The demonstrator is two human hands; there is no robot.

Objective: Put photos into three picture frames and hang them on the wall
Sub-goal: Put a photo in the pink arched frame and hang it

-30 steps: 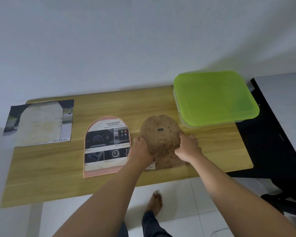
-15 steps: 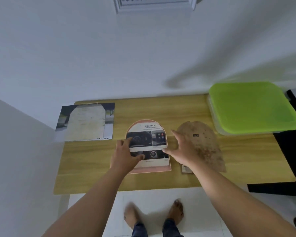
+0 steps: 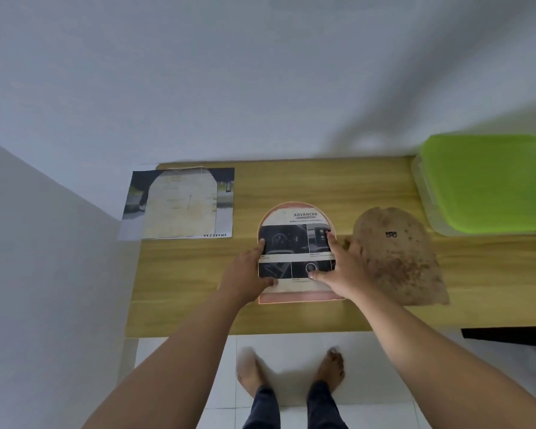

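Hands press flat, fingers (image 3: 333, 243) spread, on arched pink picture frame (image 3: 297, 297): left hand (image 3: 246, 275), and right hand (image 3: 345, 272) just beside mottled brown backing board (image 3: 396, 261)

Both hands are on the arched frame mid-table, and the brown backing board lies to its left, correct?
No. The head view shows the brown backing board to the right of the arched frame, not left. The left hand and right hand are on that frame.
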